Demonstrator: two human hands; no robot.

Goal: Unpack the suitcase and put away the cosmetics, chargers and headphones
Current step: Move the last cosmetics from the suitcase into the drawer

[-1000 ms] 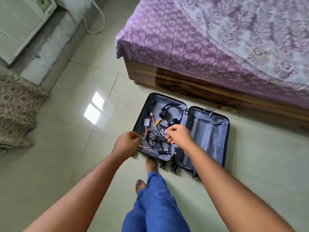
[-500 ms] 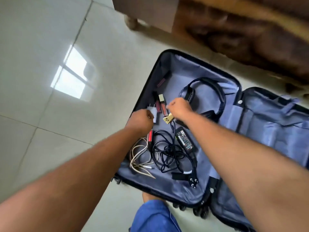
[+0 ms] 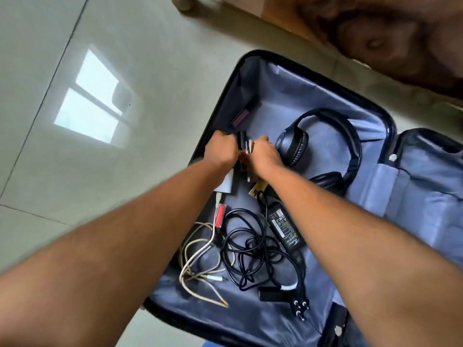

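Observation:
The open suitcase (image 3: 217,106) lies on the floor, and both my hands reach into its left half. My left hand (image 3: 221,150) and my right hand (image 3: 265,155) close from either side on a small bunch of cosmetic tubes (image 3: 243,146). Black headphones (image 3: 325,136) lie just right of my right hand. A dark maroon tube (image 3: 244,113) lies farther back, and a red tube (image 3: 220,215) sits under my left forearm. A white charger plug (image 3: 225,184), a black power adapter (image 3: 285,229), a tangled black cable (image 3: 253,249) and white cables (image 3: 200,256) lie nearer to me.
The suitcase's right half (image 3: 426,196) has a grey lining with nothing visible in it. A wooden bed frame (image 3: 375,28) runs along the top right. Pale floor tiles (image 3: 100,171) stretch to the left. A strip of blue trouser leg (image 3: 208,343) shows at the bottom edge.
The view has moved in closer. Both hands have reached farther back into the suitcase and come together on the cosmetic tubes; the white plug now lies under my left wrist.

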